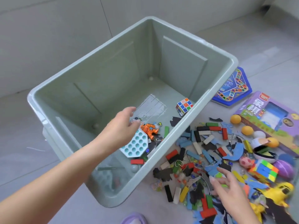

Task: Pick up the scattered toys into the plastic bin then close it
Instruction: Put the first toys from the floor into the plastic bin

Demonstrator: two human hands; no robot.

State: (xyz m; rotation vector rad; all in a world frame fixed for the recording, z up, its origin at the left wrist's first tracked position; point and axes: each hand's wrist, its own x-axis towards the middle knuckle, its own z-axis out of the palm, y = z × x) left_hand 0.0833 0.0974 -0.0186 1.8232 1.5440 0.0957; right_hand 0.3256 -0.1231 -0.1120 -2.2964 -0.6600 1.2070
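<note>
Purple slipper (pixel 134 219) at the bottom edge of view, on the grey tiled floor (pixel 24 159). Left forearm runs from the lower left corner up over the near rim of the plastic bin (pixel 116 73). The bin is green, lid off, standing on the floor left of the toy pile. Left grip (pixel 123 122) hangs inside the bin above its bottom, fingers loosely curved and apart, with nothing seen clamped in it. A small pale piece lies close under the fingertips; contact cannot be told. Just right of this grip in the bin: orange figure (pixel 149 129). Below it, against the bin's right wall: pale teal bubble tray (pixel 135 145). Also in the bin: a puzzle cube (pixel 184 106) at the far right corner, a green block (pixel 166 131), a red block (pixel 137 161), dark puzzle scraps and marbles. Right grip (pixel 226 183) is outside the bin, low over the scattered toys (pixel 202 143) on the floor, with fingers spread wide and holding nothing. The fingertips lie on or just above blue puzzle pieces. Near this grip, to its right: a bright stickerless cube (pixel 263 172), a purple egg (pixel 283 166) and a yellow plane (pixel 281 191). Farther out: orange balls (pixel 235 119), a purple game box (pixel 271 113) and a blue hexagonal board (pixel 233 88) beside the bin's right corner.
</note>
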